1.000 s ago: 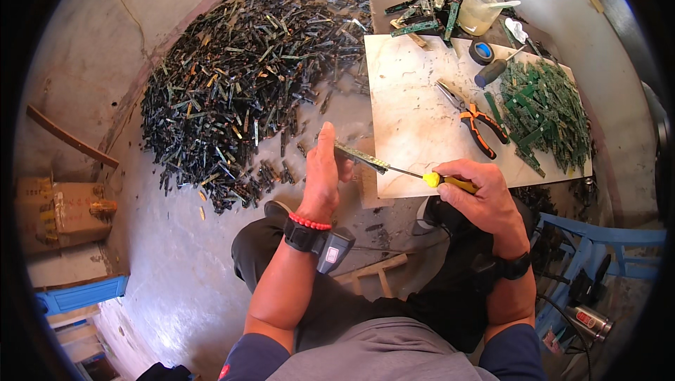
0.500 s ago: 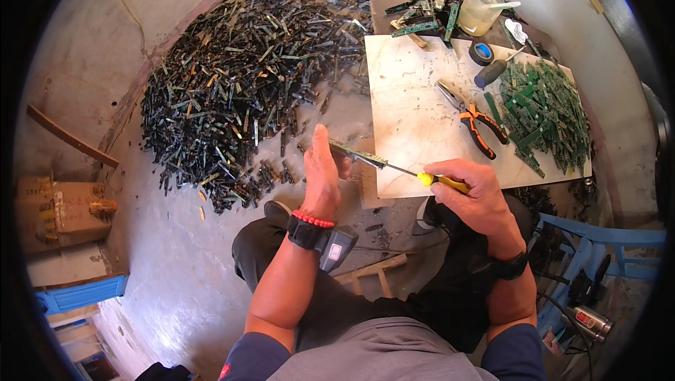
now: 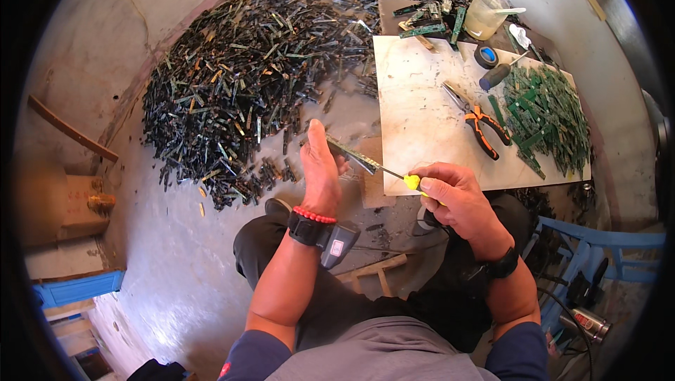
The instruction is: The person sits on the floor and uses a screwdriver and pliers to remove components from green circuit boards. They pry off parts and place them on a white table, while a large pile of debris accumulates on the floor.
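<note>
Left hand [image 3: 321,166] raised edge-on above the knees, fingers straight and pointing away from the body, thumb side toward the camera, closed around one end of a narrow green strip [image 3: 350,154]; red bead bracelet [image 3: 313,215] and dark watch [image 3: 306,230] on that wrist, forearm bare and coming up from the lower edge. Right hand [image 3: 453,198] lower and to the right, fingers curled shut around the yellow handle of a screwdriver [image 3: 396,176], knuckles up, a dark watch on its wrist too. Screwdriver shaft slanting up and left from the fist, its tip meeting the free end of the strip between the two hands. Strip tilted, higher at the left hand, lower toward the tip, lying just in front of the near-left corner of a pale board [image 3: 422,121]. On the board, well apart from the hands: orange-handled pliers [image 3: 480,122], a heap of green strips [image 3: 547,113] at the right side, a roll of dark tape [image 3: 486,56], a clear tub [image 3: 485,14] at the far edge. Beyond the left hand, spread over the grey floor [image 3: 140,254], a large pile of dark strips [image 3: 267,64]. Just under the left wrist, a grey tool [image 3: 339,244] resting on the lap. At lower right, a blue stool [image 3: 598,247].
</note>
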